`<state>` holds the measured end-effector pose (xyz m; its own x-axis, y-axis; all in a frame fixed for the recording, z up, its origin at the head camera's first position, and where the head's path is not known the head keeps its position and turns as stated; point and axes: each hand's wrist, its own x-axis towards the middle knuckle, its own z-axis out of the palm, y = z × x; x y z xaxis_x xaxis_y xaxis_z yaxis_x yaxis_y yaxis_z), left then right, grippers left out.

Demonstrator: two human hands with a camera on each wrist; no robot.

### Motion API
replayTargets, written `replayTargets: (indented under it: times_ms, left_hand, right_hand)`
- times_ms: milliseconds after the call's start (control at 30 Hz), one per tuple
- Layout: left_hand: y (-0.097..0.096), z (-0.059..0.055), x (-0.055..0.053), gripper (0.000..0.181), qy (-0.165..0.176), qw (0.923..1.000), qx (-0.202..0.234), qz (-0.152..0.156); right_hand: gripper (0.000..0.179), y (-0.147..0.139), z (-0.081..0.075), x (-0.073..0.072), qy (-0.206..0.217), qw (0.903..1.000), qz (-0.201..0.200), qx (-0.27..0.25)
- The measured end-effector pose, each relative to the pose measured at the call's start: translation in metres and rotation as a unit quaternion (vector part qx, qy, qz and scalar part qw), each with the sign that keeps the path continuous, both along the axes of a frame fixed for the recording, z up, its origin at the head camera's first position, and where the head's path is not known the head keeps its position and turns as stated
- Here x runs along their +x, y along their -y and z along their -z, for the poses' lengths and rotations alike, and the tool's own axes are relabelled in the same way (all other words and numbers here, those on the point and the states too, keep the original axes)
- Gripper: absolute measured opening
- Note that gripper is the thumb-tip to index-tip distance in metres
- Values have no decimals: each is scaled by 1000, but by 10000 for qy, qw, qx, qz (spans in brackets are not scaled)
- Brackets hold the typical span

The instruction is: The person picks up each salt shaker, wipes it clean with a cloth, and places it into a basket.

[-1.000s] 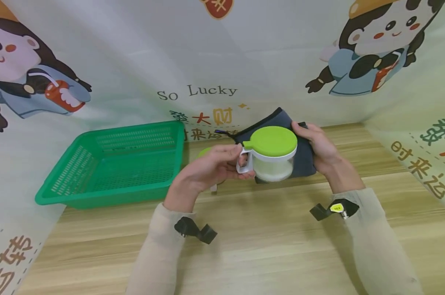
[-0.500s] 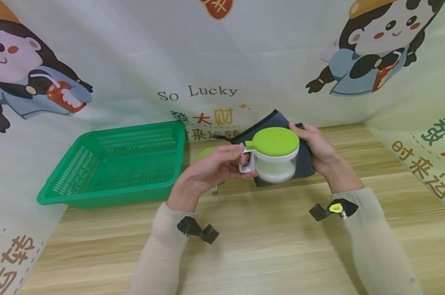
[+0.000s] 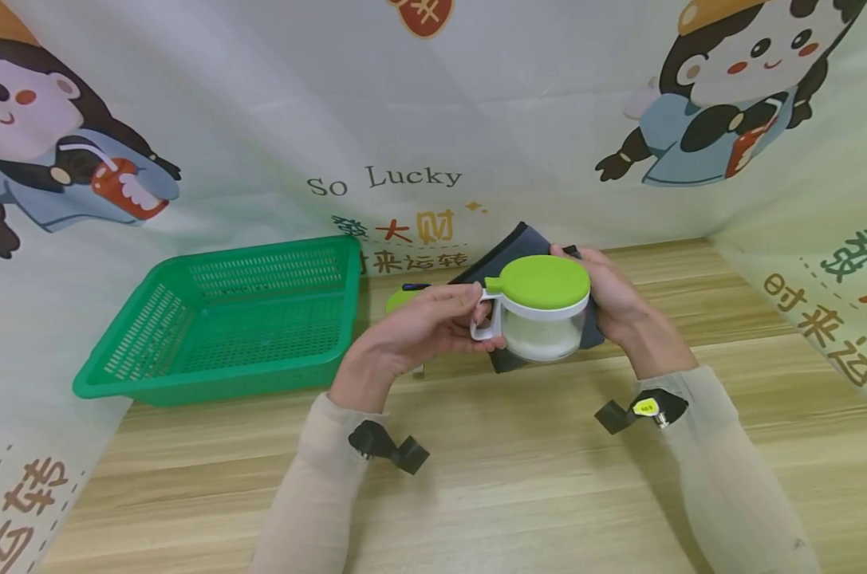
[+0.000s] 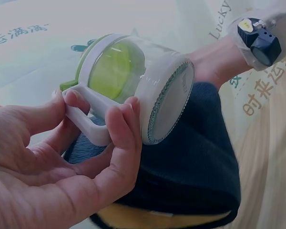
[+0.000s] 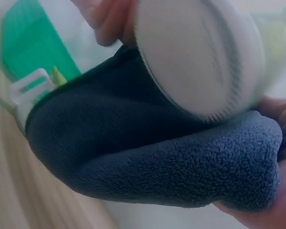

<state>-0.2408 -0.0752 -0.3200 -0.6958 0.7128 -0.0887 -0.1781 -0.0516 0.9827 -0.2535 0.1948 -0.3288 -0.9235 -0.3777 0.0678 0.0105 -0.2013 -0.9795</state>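
Right between both hands (image 3: 429, 323) (image 3: 612, 299), green-lidded jar (image 3: 545, 309)

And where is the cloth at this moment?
In the head view, the cloth is just right of centre, held in the right hand and partly hidden behind the jar that the left hand holds.

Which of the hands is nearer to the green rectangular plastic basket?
Left. The left hand is just right of the basket, gripping the white handle of a green-lidded clear jar; the right hand is farther right, holding dark blue fuzzy cloth.
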Motion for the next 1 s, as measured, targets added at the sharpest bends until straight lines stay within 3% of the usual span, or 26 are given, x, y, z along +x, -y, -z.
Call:
replayTargets:
  times_ms: [233,400,500,733,1000]
  left_hand:
    - [10,-2,-3,37,-67,9995,97,-278]
    - [5,0,-3,37,-17,9998,82,-177]
    - [0,0,-2,37,35,9995,25,-324]
    - [-4,-8,4,38,-173,9922,13,-1235]
    - [-19,-13,16,34,-555,9705,-43,-2346]
  right_hand:
    - [35,-21,-5,0,157,9966,-192,-783]
    - [34,-12,-4,-1,218,9991,-74,-346]
    - [33,-5,-3,-1,332,9992,213,-103]
    - [30,5,-13,9,392,9948,918,-202]
    - [31,34,-19,24,187,9746,2231,-40]
